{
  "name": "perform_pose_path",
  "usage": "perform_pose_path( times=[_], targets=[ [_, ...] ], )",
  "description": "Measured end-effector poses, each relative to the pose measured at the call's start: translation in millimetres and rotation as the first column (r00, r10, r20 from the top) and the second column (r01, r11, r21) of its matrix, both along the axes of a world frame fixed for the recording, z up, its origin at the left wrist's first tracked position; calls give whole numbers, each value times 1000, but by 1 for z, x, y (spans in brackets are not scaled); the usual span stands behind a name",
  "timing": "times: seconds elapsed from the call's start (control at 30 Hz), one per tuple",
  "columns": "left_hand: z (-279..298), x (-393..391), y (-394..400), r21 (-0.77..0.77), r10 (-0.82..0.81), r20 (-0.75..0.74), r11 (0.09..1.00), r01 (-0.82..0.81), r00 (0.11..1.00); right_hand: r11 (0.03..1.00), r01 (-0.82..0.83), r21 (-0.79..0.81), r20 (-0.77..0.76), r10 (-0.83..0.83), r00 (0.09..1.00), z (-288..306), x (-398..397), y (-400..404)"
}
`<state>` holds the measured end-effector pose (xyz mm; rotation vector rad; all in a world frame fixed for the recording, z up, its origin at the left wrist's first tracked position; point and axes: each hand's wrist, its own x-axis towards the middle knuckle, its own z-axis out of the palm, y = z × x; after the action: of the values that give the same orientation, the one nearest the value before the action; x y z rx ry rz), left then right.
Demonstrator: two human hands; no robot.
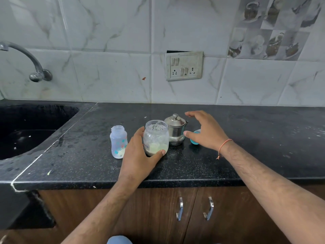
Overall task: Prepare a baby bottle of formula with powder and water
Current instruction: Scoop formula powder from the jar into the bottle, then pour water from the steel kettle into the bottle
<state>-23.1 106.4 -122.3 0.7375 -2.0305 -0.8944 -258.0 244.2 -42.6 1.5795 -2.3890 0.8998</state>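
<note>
In the head view, the left hand (139,155) is gripping the open plastic powder jar (155,137) near the centre of the frame: the thumb is curling around the bottom front of the jar and the other fingers are wrapping its left side. The jar is standing upright on the black countertop (246,138), without a lid, and pale formula powder is lying in its lower part. Just to the left of this hand, the baby bottle (118,142) is standing open and upright, with some pale powder already showing at the bottom. It is not touching the jar.

The right hand (205,130) is hovering right of centre with fingers spread and only lightly bent, holding nothing. Its fingertips are reaching over the lidded steel pot (175,130), which is standing just behind and to the right of the jar. A blue cap or teat piece (194,138) is lying half hidden under this hand; I cannot tell exactly what it is.

In my judgement, the risk is crowding. The jar, pot and bottle are standing very close, so lifting the pot could knock the open jar and spill powder. The light bottle could tip if the left wrist is brushing it. If the pot is holding hot water, its loose lid could slip during pouring.
</note>
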Motion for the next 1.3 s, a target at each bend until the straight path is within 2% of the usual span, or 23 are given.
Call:
perform_pose_path(
  times=[0.07, 0.27, 0.33, 0.57, 0.77, 0.83, 0.9, 1.0, 1.07, 1.3],
  targets=[
    [-1, -7, -4, -14, 21, 21, 1000, -21, 1000, 1000, -11, 13, 9, 11, 1000, 4, 6, -9],
    [3, -28, -10, -39, 132, 63, 991, -130, 989, 977, 12, 212, 76, -28, 997, 12, 14, -34],
    [6, -33, -13, -18, 137, 69, 991, -136, 988, 976, 21, 216, 77, -39, 996, 10, 11, -39],
    [21, -44, -19, 70, 124, 112, 989, -133, 986, 965, 112, 236, -73, -98, 993, 11, 17, -33],
    [29, -52, -24, 53, 99, 155, 993, -108, 983, 971, 144, 192, -78, -131, 988, 6, 18, -23],
    [28, -51, -20, -18, 102, 141, 995, -100, 985, 972, 147, 183, -86, -133, 987, 7, 21, -19],
    [28, -50, -9, -153, 96, 79, 985, -84, 992, 972, 151, 181, -106, -133, 985, 10, 24, -15],
    [30, -53, 10, -392, 75, 21, 918, -61, 997, 975, 153, 163, -106, -137, 985, 12, 30, -8],
    [33, -59, 18, -439, 128, 24, 892, -105, 991, 975, 159, 156, -96, -145, 985, 13, 36, -3],
    [29, -69, 26, -210, 48, 45, 977, -38, 998, 983, 140, 116, -130, -125, 984, 12, 53, 12]
  ],
)
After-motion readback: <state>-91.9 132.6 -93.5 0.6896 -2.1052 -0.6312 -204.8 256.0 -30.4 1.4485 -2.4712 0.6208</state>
